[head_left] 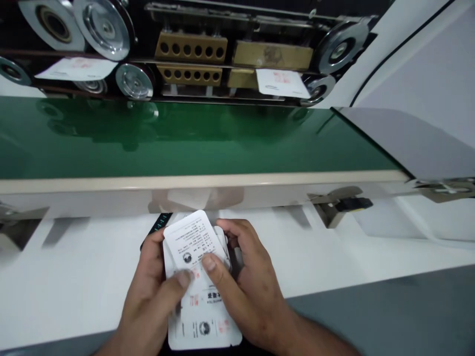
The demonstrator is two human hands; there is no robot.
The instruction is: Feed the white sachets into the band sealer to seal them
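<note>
Between my two hands is a stack of white printed sachets (206, 301), with "WHITE TEA" and red marks on them. The sachets lie at differing angles and overlap. My left hand (156, 291) grips the stack's left side, its thumb pressed on the front. From the right, my right hand (248, 287) wraps round the edge, and its thumb also presses on the top sachet near a round black logo. The fingers behind the stack are mostly hidden. The stack is held in front of the white machine's lower ledge.
A green conveyor belt (208, 143) with a pale front rail (260, 179) runs across ahead. Above it, a sealing machine has metal wheels (106, 27) and brass blocks (191, 48). One white sachet (77, 69) sits in it at left, another sachet (282, 84) at right. A metal bracket (334, 205) juts out at right.
</note>
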